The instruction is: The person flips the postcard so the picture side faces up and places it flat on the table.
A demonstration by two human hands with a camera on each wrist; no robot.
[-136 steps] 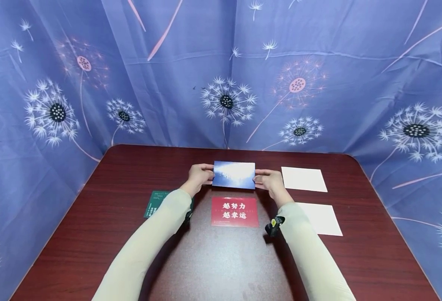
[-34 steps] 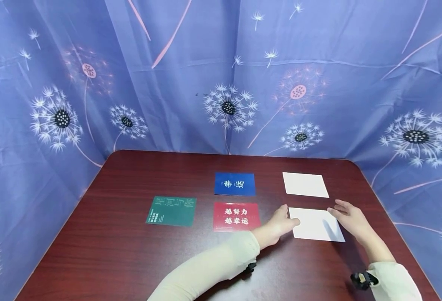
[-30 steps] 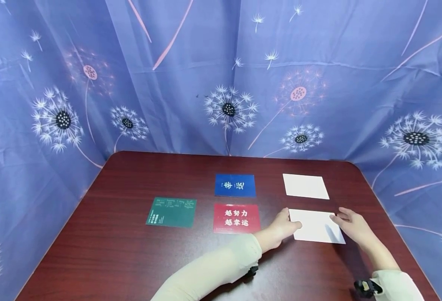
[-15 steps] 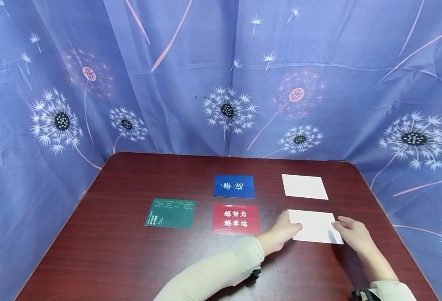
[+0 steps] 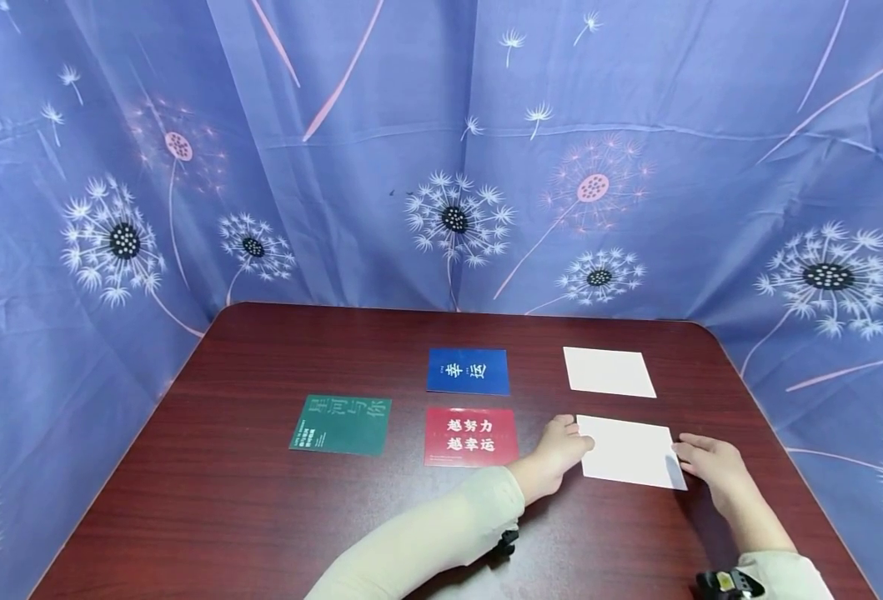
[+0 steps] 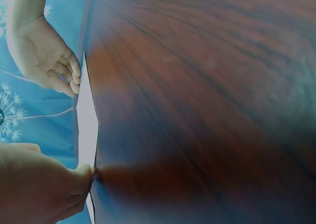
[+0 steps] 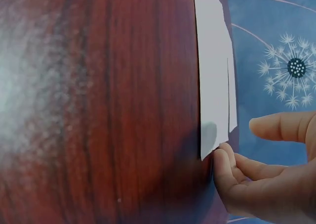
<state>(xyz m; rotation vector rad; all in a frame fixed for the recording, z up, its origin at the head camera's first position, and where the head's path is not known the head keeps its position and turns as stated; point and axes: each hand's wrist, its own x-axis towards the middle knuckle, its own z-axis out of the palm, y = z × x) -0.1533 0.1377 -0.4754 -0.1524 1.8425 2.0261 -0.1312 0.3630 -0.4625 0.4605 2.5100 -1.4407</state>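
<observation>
A blank white card (image 5: 629, 452) lies at the right of the table, between both hands. My left hand (image 5: 558, 452) pinches its left edge, thumb over the top face, as the left wrist view (image 6: 47, 187) also shows; the fingers beneath are partly hidden. At the card's right edge is my right hand (image 5: 714, 468). In the right wrist view this right hand (image 7: 276, 169) has its thumb raised apart from the card (image 7: 212, 70), while its other fingertips touch or nearly touch the near corner.
Another blank white card (image 5: 609, 372) lies just behind. To the left are a blue card (image 5: 468, 383), a red card (image 5: 471, 457) with white characters, and a green card (image 5: 341, 437). A blue dandelion-print curtain (image 5: 336, 167) hangs behind the dark wooden table (image 5: 223, 500).
Earlier both hands held the blue card, which now lies behind the red one. They have since moved right to the nearer white card. The right thumb has come off its face; the card has turned slightly.
</observation>
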